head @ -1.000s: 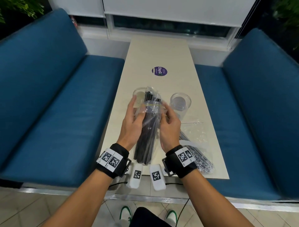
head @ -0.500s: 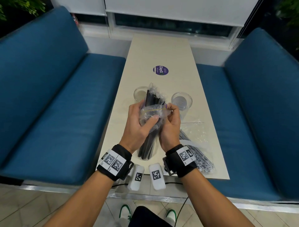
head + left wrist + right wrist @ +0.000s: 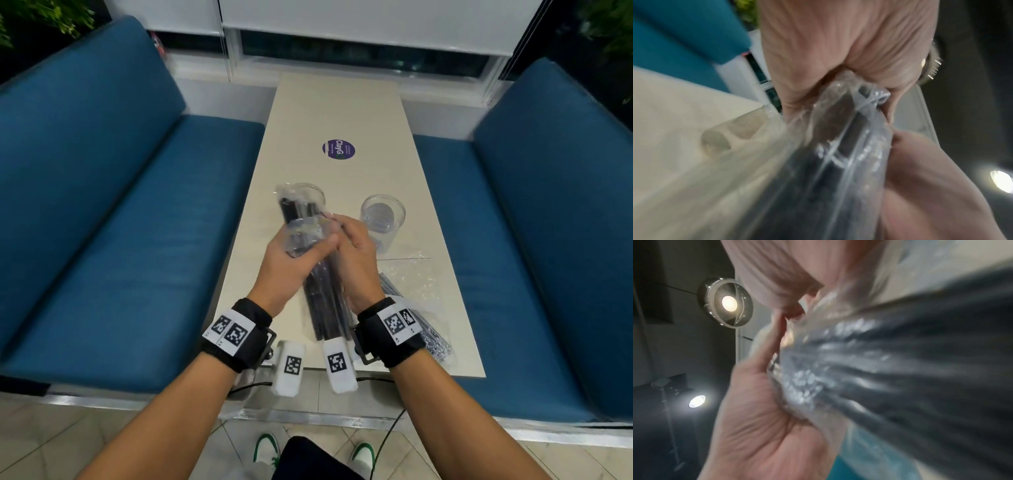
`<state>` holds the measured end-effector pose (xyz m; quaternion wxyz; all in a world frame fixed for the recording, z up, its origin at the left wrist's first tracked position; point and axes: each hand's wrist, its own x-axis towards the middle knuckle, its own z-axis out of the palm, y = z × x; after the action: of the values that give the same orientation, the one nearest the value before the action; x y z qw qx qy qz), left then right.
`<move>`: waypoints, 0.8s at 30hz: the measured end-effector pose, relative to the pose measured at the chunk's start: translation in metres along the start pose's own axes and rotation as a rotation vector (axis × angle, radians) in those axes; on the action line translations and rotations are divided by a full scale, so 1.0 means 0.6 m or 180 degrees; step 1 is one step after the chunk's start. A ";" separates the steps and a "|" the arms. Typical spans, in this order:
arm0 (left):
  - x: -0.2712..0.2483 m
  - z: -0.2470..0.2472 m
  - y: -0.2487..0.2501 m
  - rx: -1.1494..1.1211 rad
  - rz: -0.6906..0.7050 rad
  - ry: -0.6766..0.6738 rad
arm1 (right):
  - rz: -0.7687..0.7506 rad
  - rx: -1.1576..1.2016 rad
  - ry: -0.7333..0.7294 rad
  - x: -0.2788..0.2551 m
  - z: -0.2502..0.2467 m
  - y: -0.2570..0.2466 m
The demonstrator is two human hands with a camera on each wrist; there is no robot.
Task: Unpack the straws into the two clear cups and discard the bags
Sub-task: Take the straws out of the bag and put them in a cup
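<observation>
Table (image 3: pixel 342 113) runs away from me between two blue benches, and everything I work on sits at its near end. Largest task item: the bag of black straws (image 3: pixel 323 301), held above the tabletop between both hands. Its long axis points away from me and slightly left, with the bunched mouth at the far end over the left clear cup (image 3: pixel 317 193) and the closed end near my wrists.

My left hand (image 3: pixel 291 260) is curled round the upper part of the bag, thumb lying across the film. My right hand (image 3: pixel 356 253) is closed on the same neck from the other side, fingertips pinching plastic at the mouth. Both hands touch each other there. I judge the step in hand to be opening this mouth; the straws would then slide out along the axis, away from me, toward the left cup.

The right clear cup (image 3: pixel 383 216) stands empty just beyond the right hand. A second bag of straws (image 3: pixel 416 308) lies flat on the table under my right wrist.

Smallest: a round purple sticker (image 3: pixel 338 149) farther along the table reads "ClayGo"; its finer print is illegible.
</observation>
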<state>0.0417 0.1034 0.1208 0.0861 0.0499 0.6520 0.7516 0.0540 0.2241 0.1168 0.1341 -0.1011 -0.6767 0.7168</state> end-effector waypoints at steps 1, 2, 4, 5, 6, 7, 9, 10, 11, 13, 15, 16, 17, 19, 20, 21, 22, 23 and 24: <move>0.005 -0.003 0.003 -0.0223 -0.0007 0.0130 | 0.0007 -0.0020 -0.0287 -0.003 -0.004 -0.008; 0.010 -0.007 0.007 -0.0417 -0.0006 0.0252 | -0.0012 -0.0108 -0.0559 -0.008 -0.008 -0.017; 0.023 -0.017 0.015 -0.0664 -0.0016 0.0512 | -0.0122 -0.0541 -0.0889 -0.021 -0.011 -0.026; 0.029 -0.020 0.019 -0.0774 -0.0050 0.0618 | -0.0188 -0.0828 -0.0936 -0.028 -0.010 -0.025; 0.034 -0.021 0.023 -0.0884 -0.0093 0.0678 | -0.0261 -0.1075 -0.0953 -0.035 -0.008 -0.023; 0.037 -0.021 0.027 -0.0974 -0.0119 0.0674 | -0.0323 -0.1243 -0.0963 -0.039 -0.005 -0.018; 0.039 -0.018 0.030 -0.1064 -0.0196 0.0532 | -0.0394 -0.1418 -0.0937 -0.040 -0.001 -0.007; 0.037 -0.017 0.029 -0.1100 -0.0287 0.0458 | -0.0385 -0.1509 -0.0933 -0.038 -0.001 -0.004; 0.037 -0.017 0.027 -0.1118 -0.0417 0.0436 | -0.0355 -0.1575 -0.0958 -0.034 -0.002 -0.004; 0.038 -0.019 0.026 -0.1170 -0.0635 0.0537 | -0.0369 -0.1659 -0.1139 -0.031 -0.003 -0.007; 0.041 -0.022 0.030 -0.1289 -0.0735 0.0795 | -0.0459 -0.1615 -0.1201 -0.035 -0.006 -0.008; 0.044 -0.026 0.031 -0.1361 -0.0800 0.0965 | -0.0473 -0.1486 -0.1042 -0.038 -0.010 -0.010; 0.048 -0.032 0.032 -0.1460 -0.0863 0.1138 | -0.0486 -0.1333 -0.0793 -0.040 -0.016 -0.012; 0.057 -0.049 0.033 -0.1793 -0.0988 0.1381 | -0.0650 -0.1285 -0.0288 -0.044 -0.027 -0.015; 0.061 -0.059 0.032 -0.2002 -0.1049 0.1374 | -0.0754 -0.1346 -0.0150 -0.046 -0.031 -0.016; 0.064 -0.064 0.031 -0.2165 -0.1130 0.1314 | -0.0823 -0.1376 -0.0068 -0.048 -0.030 -0.012; 0.064 -0.063 0.030 -0.2263 -0.1231 0.1252 | -0.0866 -0.1353 0.0009 -0.050 -0.024 -0.009; 0.060 -0.058 0.026 -0.2304 -0.1339 0.1162 | -0.0921 -0.1314 0.0127 -0.052 -0.016 -0.006; 0.058 -0.051 0.020 -0.2337 -0.1417 0.1087 | -0.1025 -0.1272 0.0300 -0.052 -0.007 -0.004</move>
<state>0.0012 0.0790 0.1268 0.1488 -0.2497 0.3423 0.8935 0.0851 0.2180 0.1176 0.2553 -0.0499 -0.8053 0.5327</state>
